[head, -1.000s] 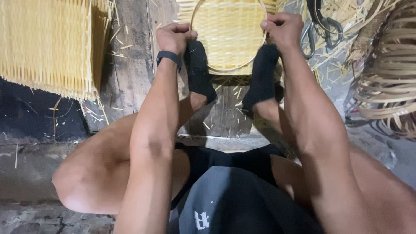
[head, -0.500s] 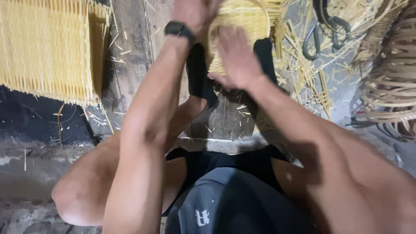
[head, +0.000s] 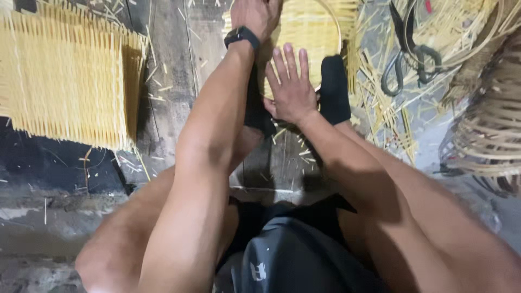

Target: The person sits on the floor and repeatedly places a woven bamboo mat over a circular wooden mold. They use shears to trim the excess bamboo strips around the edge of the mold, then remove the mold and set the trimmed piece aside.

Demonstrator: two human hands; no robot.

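Left hand: grips tray rim, steadying it.
Right hand: spread flat, pressing weave.
Feet: clamp tray.

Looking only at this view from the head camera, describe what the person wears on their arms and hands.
Both arms are bare, with no sleeves and no gloves. The left hand has a black wristband with a dark watch-like face strapped at the wrist. The right hand wears nothing that shows: no ring or band is visible on it.
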